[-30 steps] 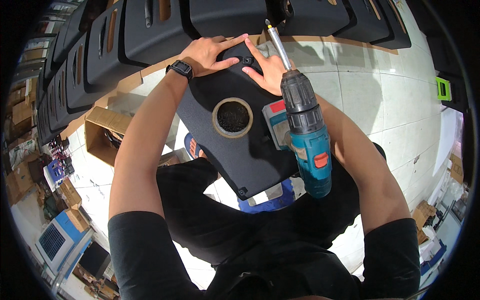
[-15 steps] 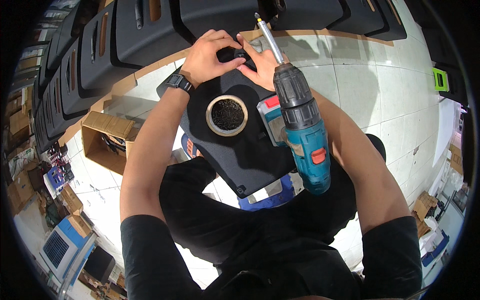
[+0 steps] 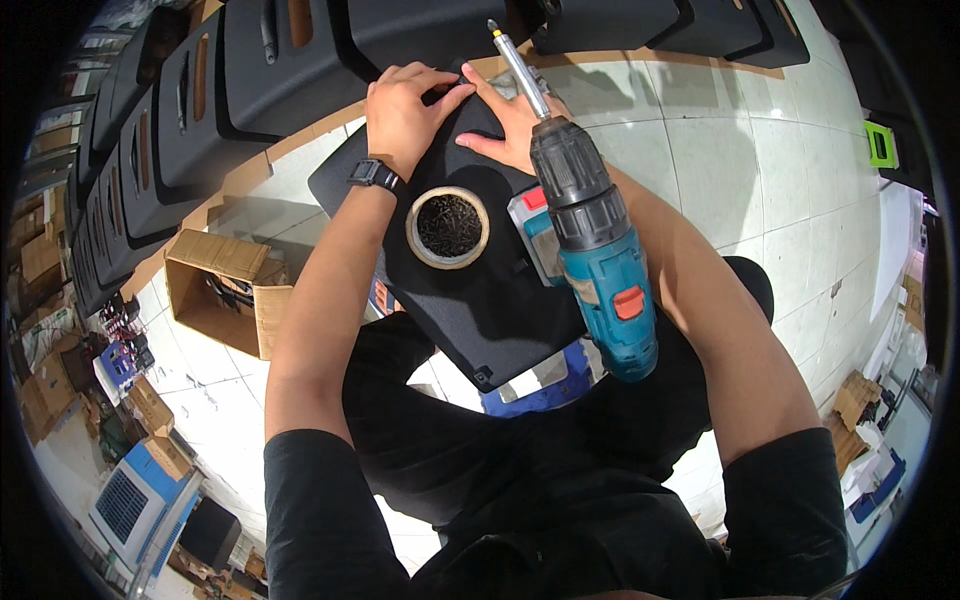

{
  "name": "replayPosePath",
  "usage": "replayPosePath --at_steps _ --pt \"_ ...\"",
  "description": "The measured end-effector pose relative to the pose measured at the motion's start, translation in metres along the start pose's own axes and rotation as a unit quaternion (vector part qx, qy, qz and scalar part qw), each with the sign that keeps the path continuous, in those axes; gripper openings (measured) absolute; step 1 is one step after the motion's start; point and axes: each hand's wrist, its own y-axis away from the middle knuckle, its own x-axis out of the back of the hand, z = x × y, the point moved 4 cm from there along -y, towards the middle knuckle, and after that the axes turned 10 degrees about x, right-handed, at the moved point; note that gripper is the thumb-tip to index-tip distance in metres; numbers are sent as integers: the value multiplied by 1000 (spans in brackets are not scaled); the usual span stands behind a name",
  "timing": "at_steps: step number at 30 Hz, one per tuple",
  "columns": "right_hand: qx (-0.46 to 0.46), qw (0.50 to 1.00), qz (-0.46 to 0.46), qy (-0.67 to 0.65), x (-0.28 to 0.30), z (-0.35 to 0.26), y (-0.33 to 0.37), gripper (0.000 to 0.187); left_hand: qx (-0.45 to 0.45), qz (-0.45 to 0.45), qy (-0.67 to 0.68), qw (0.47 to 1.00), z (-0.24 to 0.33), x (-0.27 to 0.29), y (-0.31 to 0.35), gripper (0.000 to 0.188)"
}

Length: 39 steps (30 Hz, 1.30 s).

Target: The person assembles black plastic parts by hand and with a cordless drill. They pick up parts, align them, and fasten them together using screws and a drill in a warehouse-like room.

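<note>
A black, fabric-covered box (image 3: 490,310) lies in front of me, with a small dark fitting (image 3: 484,375) on its near corner. My left hand (image 3: 402,115), a watch (image 3: 375,174) on its wrist, is at the box's far corner, thumb and forefinger pinched together; whatever lies between them is too hidden to name. Beside it my right hand (image 3: 515,125) has thumb and forefinger spread apart, the forefinger reaching toward the left fingertips. A round tub (image 3: 487,222) full of dark screws (image 3: 449,225) sits on the box. To its right, a teal cordless drill (image 3: 610,290) stands, its bit pointing away.
A row of similar black boxes (image 3: 290,85) curves along the far side and left. An open cardboard carton (image 3: 215,325) stands on the tiled floor at left. Under the box shows a blue stool (image 3: 550,390). A bright green object (image 3: 881,146) is at far right.
My right thumb and forefinger have spread apart from their earlier pinch. The left hand has shifted slightly, its fingers moving up and left at the far corner. The drill appears shifted slightly left.
</note>
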Motion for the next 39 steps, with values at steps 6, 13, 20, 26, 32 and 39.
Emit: replayPosePath --at_steps 6,13,20,26,32,39 --pt "-20 999 -28 27 -1 0 -2 99 -9 -16 68 997 -6 1 2 28" --pt "-18 1000 -22 8 1 -2 -1 99 -23 -49 83 995 -15 -1 -3 34" --pt "12 1000 -17 5 -1 -1 -5 102 -114 -120 -54 985 -38 13 -16 54" --pt "34 997 -34 58 -9 10 -12 107 -80 -136 -39 987 -35 5 -12 61" --pt "38 998 -32 43 -6 6 -22 113 -72 -84 -25 993 -26 15 -7 55" --pt "43 996 -36 63 -15 11 -24 114 -129 -222 -62 964 -31 24 -10 50"
